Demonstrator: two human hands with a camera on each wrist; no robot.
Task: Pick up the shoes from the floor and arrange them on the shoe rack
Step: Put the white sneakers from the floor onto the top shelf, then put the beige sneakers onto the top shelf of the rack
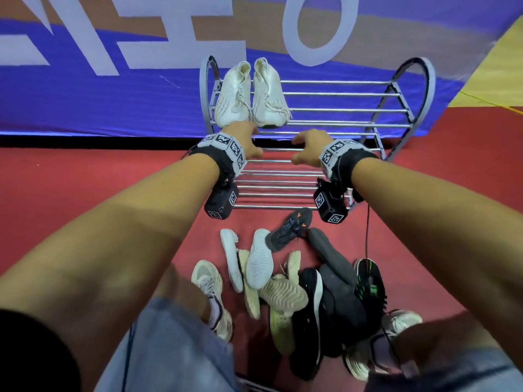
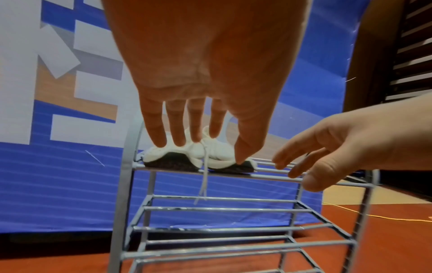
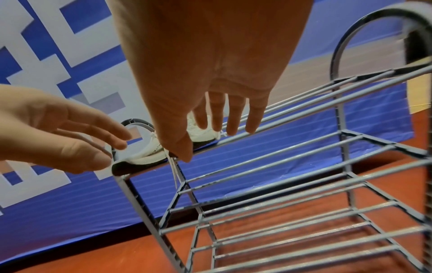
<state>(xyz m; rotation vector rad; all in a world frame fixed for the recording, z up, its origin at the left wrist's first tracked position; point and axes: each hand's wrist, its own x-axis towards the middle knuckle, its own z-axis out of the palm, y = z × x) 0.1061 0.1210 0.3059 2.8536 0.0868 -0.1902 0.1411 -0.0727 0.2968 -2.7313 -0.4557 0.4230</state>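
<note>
A pair of white knit shoes (image 1: 233, 97) (image 2: 173, 153) (image 3: 145, 157) stands side by side at the left end of the top shelf of the grey metal shoe rack (image 1: 339, 110) (image 2: 222, 209) (image 3: 339, 110). One lace hangs down past the shelf's front bar. My left hand (image 1: 246, 140) (image 2: 201, 147) is at the pair's toes with straight, spread fingers and holds nothing; whether it touches them I cannot tell. My right hand (image 1: 307, 147) (image 3: 210, 142) hovers just right of the pair, open too. A heap of shoes (image 1: 259, 258) lies on the floor.
The rack's lower shelves and the right part of its top shelf hold no shoes. The heap includes a dark grey shoe (image 1: 288, 229), a black one (image 1: 310, 315) and a beige sole (image 1: 283, 292). My own feet (image 1: 209, 281) flank it. A blue banner (image 1: 113, 103) backs the rack.
</note>
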